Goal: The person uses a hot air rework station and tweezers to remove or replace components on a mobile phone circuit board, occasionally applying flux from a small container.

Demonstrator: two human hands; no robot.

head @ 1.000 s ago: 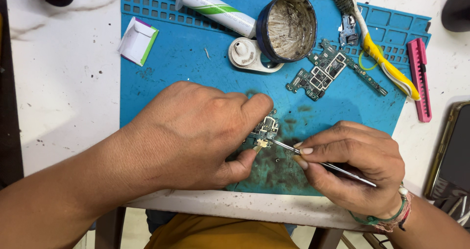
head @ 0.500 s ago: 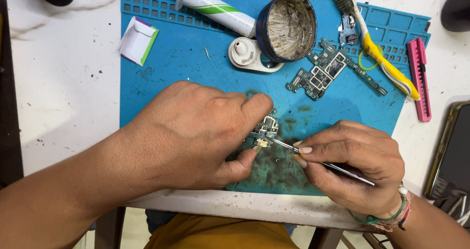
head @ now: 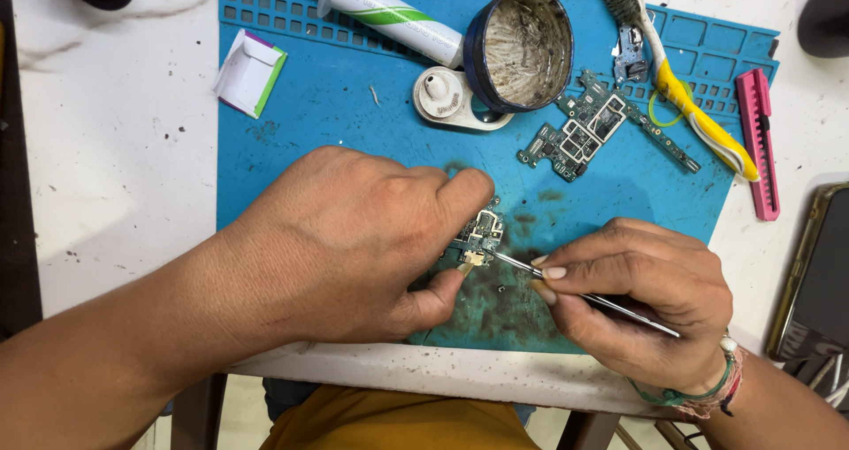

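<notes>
My left hand (head: 354,238) presses a small circuit board (head: 480,234) down on the blue work mat (head: 336,123), pinching it between forefinger and thumb. My right hand (head: 641,295) holds thin metal tweezers (head: 522,268) like a pen. Their tip touches a small gold part at the board's lower edge. Most of the board is hidden under my left fingers.
On the mat behind lie a larger green circuit board (head: 584,127), a dirty round tin (head: 517,48) with its white lid (head: 442,96), a syringe tube (head: 389,12), a yellow toothbrush (head: 681,87) and a small white packet (head: 250,72). A pink cutter (head: 761,141) and a phone (head: 818,273) lie at right.
</notes>
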